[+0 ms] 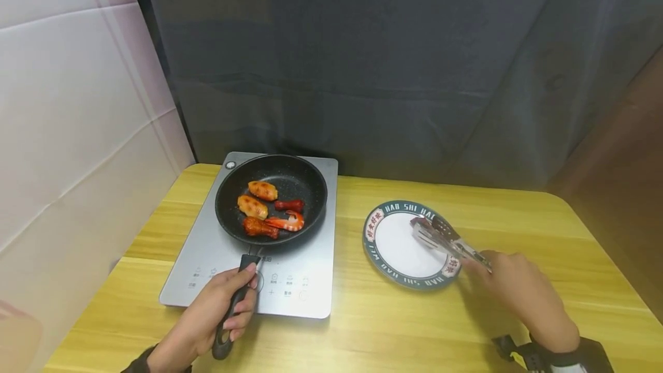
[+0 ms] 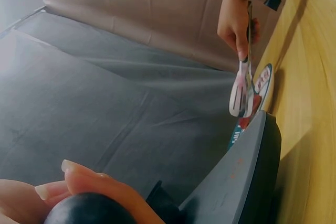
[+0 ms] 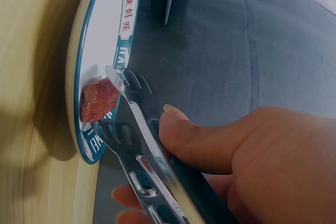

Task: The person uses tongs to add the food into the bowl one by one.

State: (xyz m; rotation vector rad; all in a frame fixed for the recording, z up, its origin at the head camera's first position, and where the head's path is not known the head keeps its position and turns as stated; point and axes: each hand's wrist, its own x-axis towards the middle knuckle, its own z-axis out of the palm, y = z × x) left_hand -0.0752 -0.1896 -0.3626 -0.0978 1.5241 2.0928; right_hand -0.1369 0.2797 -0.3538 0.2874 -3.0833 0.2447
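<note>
My left hand point(image 1: 212, 301) grips the black handle point(image 1: 222, 349) of a frying pan point(image 1: 307, 180) at the left. In the pan lie two browned chicken wing pieces point(image 1: 263, 190), a shrimp point(image 1: 290, 221), a drumstick point(image 1: 260, 227) and a smaller dark red piece point(image 1: 289, 205). On the right, my right hand point(image 1: 528, 289) holds metal tongs point(image 3: 144, 124) over a white plate point(image 1: 396, 246) with a green lettered rim. A red meat chunk point(image 3: 100, 99) sits on that plate at the tong tips. The tips are parted; whether both touch it I cannot tell.
Under the pan is a silver induction cooktop point(image 1: 311, 298) with touch markings along its front. The wooden table point(image 1: 362, 338) carries everything. A dark curtain point(image 1: 362, 73) hangs behind, a pale one point(image 1: 77, 102) at the left and a brown one point(image 1: 621, 177) at the right.
</note>
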